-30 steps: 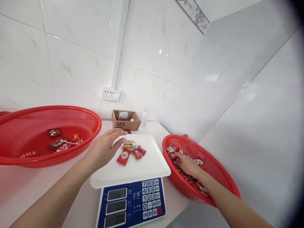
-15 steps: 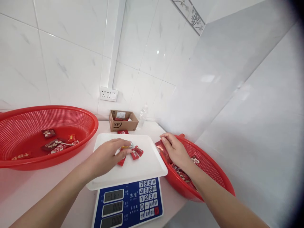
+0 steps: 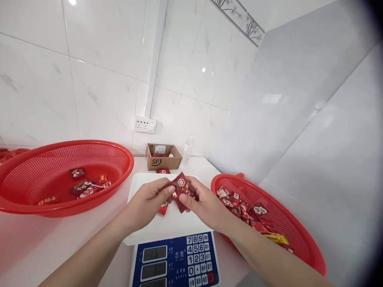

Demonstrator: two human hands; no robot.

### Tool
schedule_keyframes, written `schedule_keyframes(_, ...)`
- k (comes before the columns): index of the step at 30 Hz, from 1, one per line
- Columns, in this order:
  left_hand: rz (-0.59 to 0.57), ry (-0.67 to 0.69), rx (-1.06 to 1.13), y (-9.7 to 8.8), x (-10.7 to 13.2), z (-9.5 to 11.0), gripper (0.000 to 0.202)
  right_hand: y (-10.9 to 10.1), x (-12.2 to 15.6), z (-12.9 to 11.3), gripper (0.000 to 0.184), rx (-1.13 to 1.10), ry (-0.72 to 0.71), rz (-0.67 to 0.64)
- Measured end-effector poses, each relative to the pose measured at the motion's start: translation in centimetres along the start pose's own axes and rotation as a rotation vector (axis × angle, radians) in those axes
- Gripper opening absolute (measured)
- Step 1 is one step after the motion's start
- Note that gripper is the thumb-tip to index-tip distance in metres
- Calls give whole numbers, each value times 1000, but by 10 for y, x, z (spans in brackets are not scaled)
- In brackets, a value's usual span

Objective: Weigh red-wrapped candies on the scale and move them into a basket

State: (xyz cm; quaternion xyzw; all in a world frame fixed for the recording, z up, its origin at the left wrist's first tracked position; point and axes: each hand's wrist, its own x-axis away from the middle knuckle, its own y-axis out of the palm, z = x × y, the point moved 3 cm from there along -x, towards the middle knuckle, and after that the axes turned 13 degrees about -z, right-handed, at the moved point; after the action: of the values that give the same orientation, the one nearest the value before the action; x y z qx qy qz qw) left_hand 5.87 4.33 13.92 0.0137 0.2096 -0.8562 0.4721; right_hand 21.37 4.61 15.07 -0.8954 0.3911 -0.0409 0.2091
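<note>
Both my left hand (image 3: pixel 151 203) and my right hand (image 3: pixel 206 203) are closed on a dark red snack packet (image 3: pixel 181 191), thumbs on its printed face. They hold it above the white weighing tray (image 3: pixel 143 229). A smaller red packet (image 3: pixel 163 209) lies on the tray, partly covered by my left hand; whatever else lies under my hands is hidden. Below the tray sits the blue scale (image 3: pixel 179 263) with number keys and displays. To the right, a red basket (image 3: pixel 311 239) holds many red packets (image 3: pixel 239 207) and a yellow one (image 3: pixel 277 238).
A large red basket (image 3: pixel 119 159) with several packets (image 3: pixel 82 186) stands at the left. Behind the tray are a small cardboard box (image 3: pixel 164 162), a clear plastic bottle (image 3: pixel 188 149) and a red packet (image 3: pixel 163 171). A socket (image 3: pixel 145 124) is on the tiled wall.
My right hand has come from the right basket to the tray with the dark red packet. My left hand has moved onto the same packet and no longer holds the small yellow item. The view has shifted.
</note>
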Motion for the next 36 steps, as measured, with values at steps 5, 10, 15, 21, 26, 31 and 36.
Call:
schedule_keyframes(5, 12, 29, 68, -4, 2, 3, 36, -3, 6, -5, 22, 168, 36, 20)
schedule_keyframes(10, -141, -5, 335, 3, 2, -1, 49, -2, 15, -18, 16, 750, -174, 175)
schedule_keyframes(15, -206, -43, 492, 6, 4, 0, 28, 0, 19, -20, 38, 930, -238, 170)
schedule_keyframes(21, -135, -23, 476, 2, 4, 1, 33, -7, 22, -26, 67, 336, -16, 62)
schedule_keyframes(26, -155, 32, 515, 4, 6, 5, 33, -10, 19, -26, 38, -85, 31, -32)
schedule_keyframes(31, -209, 78, 546, 9, 8, 13, 30, -6, 16, -21, 33, 23, 109, -30)
schedule_keyframes(36, -201, 90, 415, 8, 8, 16, 22, -2, 20, -28, 25, 121, 87, 41)
